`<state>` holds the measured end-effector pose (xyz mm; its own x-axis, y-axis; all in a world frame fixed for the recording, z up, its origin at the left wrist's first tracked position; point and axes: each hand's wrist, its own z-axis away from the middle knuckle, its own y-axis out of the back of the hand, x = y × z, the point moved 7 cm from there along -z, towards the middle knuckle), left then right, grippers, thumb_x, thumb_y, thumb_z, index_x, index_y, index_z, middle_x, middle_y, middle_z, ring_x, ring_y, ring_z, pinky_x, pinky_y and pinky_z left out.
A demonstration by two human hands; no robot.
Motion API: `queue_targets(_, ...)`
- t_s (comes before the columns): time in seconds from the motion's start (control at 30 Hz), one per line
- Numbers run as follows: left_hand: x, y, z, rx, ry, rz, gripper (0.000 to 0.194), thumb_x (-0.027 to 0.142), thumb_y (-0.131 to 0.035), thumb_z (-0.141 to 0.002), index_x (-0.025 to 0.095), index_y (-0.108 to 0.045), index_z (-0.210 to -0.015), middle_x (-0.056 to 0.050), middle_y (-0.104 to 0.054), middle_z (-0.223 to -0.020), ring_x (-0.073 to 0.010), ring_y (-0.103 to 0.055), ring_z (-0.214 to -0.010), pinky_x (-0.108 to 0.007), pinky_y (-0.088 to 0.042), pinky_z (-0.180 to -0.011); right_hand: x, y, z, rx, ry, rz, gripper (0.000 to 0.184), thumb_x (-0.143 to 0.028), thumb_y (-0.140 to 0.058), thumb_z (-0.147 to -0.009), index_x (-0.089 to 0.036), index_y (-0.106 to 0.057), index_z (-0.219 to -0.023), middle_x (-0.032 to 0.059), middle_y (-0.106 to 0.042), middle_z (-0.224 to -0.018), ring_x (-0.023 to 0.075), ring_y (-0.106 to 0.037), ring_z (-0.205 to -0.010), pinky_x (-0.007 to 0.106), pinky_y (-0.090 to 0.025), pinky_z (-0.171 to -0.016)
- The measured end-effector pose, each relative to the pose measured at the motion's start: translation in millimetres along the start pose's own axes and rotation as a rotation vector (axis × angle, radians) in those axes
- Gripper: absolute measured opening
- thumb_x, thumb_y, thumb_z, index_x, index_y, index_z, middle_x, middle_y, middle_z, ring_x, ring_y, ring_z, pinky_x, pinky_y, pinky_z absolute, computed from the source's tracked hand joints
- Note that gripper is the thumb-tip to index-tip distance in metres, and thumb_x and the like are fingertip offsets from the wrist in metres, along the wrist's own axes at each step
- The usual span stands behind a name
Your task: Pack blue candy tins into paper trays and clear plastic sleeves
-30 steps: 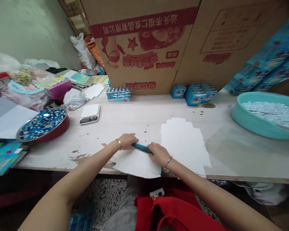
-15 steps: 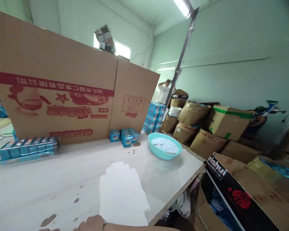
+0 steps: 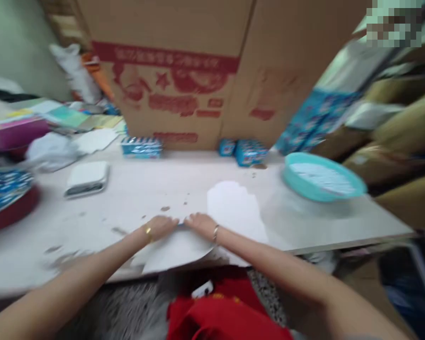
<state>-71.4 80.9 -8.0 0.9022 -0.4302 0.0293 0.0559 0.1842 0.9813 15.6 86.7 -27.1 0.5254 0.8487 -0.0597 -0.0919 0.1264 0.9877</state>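
Note:
Both hands are together near the front of the white table. My left hand (image 3: 164, 227), with a gold bracelet on its wrist, has its fingers closed at the far edge of a white card sheet (image 3: 180, 250). Close beside it, my right hand (image 3: 201, 224), wearing a bangle, is closed on the same edge. The sheet bows down toward my body, and a thin strip of blue shows between the hands. To the right, flat white cut-out sheets (image 3: 233, 208) lie stacked, partly under my right forearm. Motion blur hides the finger detail.
A turquoise basin (image 3: 304, 189) of small white pieces stands at right. Small blue boxes (image 3: 250, 152) and a blue pack (image 3: 141, 147) sit before the large carton (image 3: 184, 28). At left are a white scale-like device (image 3: 88, 175) and a red basin (image 3: 12, 215) of blue packets.
The view has swung down and left, bringing both forearms, the red basin and the white device into sight. The hands, barely visible at the bottom before, now grip the sheet's edge.

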Motion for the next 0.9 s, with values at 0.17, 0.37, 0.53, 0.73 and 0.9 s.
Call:
queue_targets(0.17,-7,-25.9,38,-0.140,0.050,0.050,0.041,0.031,-0.048,-0.090,0.021,-0.046,-0.130,-0.014,-0.056,-0.124,-0.0265,-0.055,-0.111,-0.039,-0.042,-0.092,5,-34,-6,-0.012,0.064,-0.070,0.033,-0.012,-0.038,-0.095,-0.018,-0.050,-0.125,0.0149,-0.059,-0.108,0.0235,-0.057,-0.094,0.032,-0.043,-0.071)
queue_targets(0.37,50,-20.0,89,-0.207,-0.096,0.341,0.034,0.042,-0.043,-0.092,0.020,-0.057,-0.115,-0.008,-0.064,-0.104,-0.0191,-0.059,-0.092,-0.028,-0.042,-0.081,15,-27,-6,-0.048,0.072,-0.110,0.046,-0.003,-0.037,-0.090,-0.022,-0.049,-0.130,0.0119,-0.060,-0.105,0.0212,-0.057,-0.089,0.029,-0.040,-0.066)
queue_targets(0.53,28,-34.1,76,-0.193,0.075,0.546,0.019,0.029,-0.043,-0.091,0.020,-0.059,-0.098,-0.001,-0.064,-0.081,-0.0138,-0.056,-0.073,-0.024,-0.039,-0.069,17,5,19,0.235,0.037,-0.393,0.044,-0.027,-0.045,-0.095,-0.019,-0.038,-0.137,0.0120,-0.056,-0.119,0.0240,-0.054,-0.104,0.035,-0.045,-0.082)
queue_targets(0.73,4,-49.9,51,-0.143,0.136,0.691,0.015,0.028,-0.047,-0.088,0.016,-0.056,-0.089,0.000,-0.058,-0.073,-0.0122,-0.050,-0.067,-0.023,-0.040,-0.064,-30,-26,75,0.317,0.090,-0.253,0.046,-0.031,-0.056,-0.089,-0.010,-0.048,-0.128,0.0197,-0.053,-0.126,0.0319,-0.046,-0.115,0.047,-0.037,-0.098)
queue_targets(0.9,23,-42.7,67,0.072,-0.022,0.183,0.032,0.046,-0.046,-0.091,0.020,-0.062,-0.101,-0.011,-0.058,-0.116,-0.0253,-0.049,-0.106,-0.041,-0.036,-0.093,-34,-62,70,0.358,-0.007,-0.173,0.034,-0.012,-0.036,-0.094,-0.010,-0.052,-0.124,0.0189,-0.050,-0.132,0.0296,-0.040,-0.121,0.045,-0.030,-0.101)
